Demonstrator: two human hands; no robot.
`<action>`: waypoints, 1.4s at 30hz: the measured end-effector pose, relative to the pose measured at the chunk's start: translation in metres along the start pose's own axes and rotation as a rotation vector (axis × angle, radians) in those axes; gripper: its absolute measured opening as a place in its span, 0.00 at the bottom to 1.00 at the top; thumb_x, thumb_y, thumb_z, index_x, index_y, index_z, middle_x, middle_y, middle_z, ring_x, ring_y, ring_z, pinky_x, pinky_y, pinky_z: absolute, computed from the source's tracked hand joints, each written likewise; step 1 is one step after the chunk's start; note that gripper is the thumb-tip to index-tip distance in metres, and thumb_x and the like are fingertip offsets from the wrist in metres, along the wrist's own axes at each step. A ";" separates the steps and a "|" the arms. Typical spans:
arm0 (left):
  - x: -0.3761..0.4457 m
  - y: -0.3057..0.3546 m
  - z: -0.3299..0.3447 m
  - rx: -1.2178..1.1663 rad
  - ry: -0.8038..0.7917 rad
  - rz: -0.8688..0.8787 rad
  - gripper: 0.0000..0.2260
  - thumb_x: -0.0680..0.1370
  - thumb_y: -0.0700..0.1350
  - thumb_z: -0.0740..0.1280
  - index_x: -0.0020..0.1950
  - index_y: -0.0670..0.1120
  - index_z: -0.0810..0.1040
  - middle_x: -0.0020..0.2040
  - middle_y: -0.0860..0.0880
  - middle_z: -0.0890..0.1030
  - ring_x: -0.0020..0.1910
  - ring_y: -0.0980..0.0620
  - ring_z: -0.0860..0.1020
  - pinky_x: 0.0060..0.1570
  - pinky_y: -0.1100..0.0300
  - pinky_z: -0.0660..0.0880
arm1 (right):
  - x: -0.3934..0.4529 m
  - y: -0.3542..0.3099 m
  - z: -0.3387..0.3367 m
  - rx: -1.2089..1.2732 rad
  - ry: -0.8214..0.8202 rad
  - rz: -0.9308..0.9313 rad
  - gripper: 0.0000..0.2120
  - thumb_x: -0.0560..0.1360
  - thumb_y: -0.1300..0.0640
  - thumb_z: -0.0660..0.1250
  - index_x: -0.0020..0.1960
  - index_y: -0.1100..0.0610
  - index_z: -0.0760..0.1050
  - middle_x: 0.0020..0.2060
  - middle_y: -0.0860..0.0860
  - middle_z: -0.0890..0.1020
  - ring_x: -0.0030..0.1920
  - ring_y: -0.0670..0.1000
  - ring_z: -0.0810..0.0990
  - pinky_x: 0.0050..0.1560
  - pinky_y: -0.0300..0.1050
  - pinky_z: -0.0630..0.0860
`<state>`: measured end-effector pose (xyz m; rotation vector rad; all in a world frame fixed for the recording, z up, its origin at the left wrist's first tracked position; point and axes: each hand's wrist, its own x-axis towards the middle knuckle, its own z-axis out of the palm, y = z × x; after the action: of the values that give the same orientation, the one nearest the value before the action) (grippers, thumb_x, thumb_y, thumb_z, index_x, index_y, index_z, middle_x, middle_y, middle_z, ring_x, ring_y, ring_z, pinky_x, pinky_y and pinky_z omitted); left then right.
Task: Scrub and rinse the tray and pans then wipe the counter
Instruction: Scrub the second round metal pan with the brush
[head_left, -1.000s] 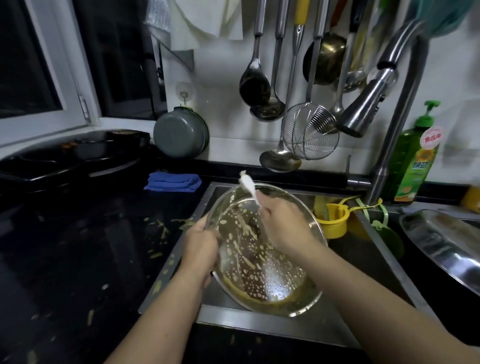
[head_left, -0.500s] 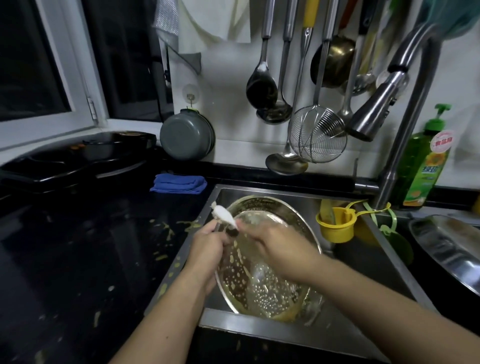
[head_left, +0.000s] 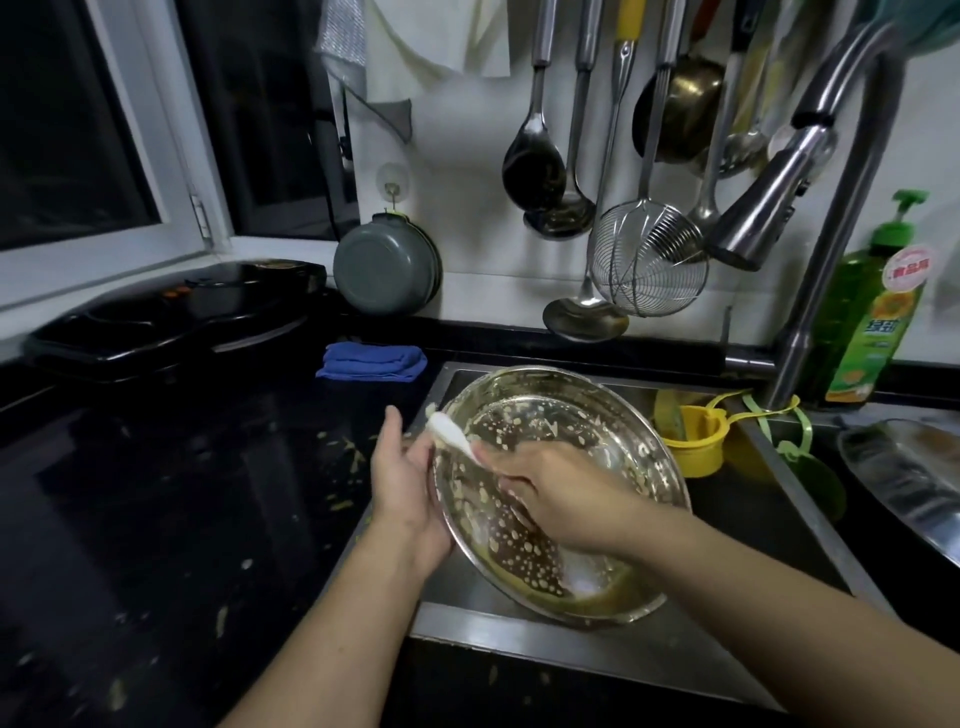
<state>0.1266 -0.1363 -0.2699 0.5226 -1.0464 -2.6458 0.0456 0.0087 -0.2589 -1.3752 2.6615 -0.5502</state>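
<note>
While the right hand (head_left: 558, 496) grips a white brush (head_left: 451, 435) and works inside the metal pan (head_left: 644, 447), the brush head now sits up at the pan's far-left rim, close to the left hand's thumb, whereas a second ago it poked up above the far rim near the middle; the stroke has swept leftward around the edge. That left hand (head_left: 408, 480) clasps the pan's left rim, fingers curled behind it and thumb up, and holds the pan tilted on edge over the sink (head_left: 519, 621) at the near-left corner, its open face turned toward the right. Batter-like spots cover most of the inside, and murky liquid pools at the low near edge, so I judge the scrubbing far from finished and rinsing not yet begun; the faucet (head_left: 753, 208) hangs far right with no water visible. A second steel tray (head_left: 904, 483) waits at the right edge, and pale crumbs dot the dark counter (head_left: 182, 493) on the left, near a folded blue cloth (head_left: 371, 361) lying just beyond the sink's far-left corner, untouched
</note>
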 end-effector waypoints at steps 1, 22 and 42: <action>0.000 0.002 -0.002 -0.044 0.019 0.007 0.37 0.79 0.72 0.53 0.67 0.42 0.80 0.60 0.34 0.82 0.60 0.34 0.82 0.67 0.37 0.72 | -0.004 -0.004 0.003 -0.027 -0.027 -0.053 0.21 0.86 0.51 0.54 0.76 0.35 0.60 0.43 0.46 0.76 0.42 0.52 0.79 0.41 0.53 0.78; 0.000 0.005 -0.004 0.057 0.160 0.252 0.33 0.73 0.24 0.54 0.69 0.50 0.79 0.56 0.41 0.86 0.54 0.39 0.85 0.56 0.33 0.79 | -0.082 0.036 -0.024 -0.307 -0.193 -0.210 0.19 0.83 0.46 0.57 0.72 0.32 0.66 0.64 0.41 0.79 0.63 0.48 0.77 0.58 0.50 0.76; 0.004 -0.008 0.000 0.325 0.145 0.122 0.25 0.81 0.30 0.59 0.70 0.54 0.77 0.54 0.43 0.87 0.52 0.43 0.86 0.47 0.47 0.84 | -0.066 0.105 -0.018 0.958 0.249 0.793 0.10 0.80 0.54 0.68 0.54 0.61 0.79 0.46 0.55 0.83 0.47 0.54 0.83 0.36 0.49 0.82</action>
<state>0.1225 -0.1318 -0.2762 0.6803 -1.4214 -2.3051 -0.0010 0.1218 -0.2852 0.0060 2.2156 -1.5900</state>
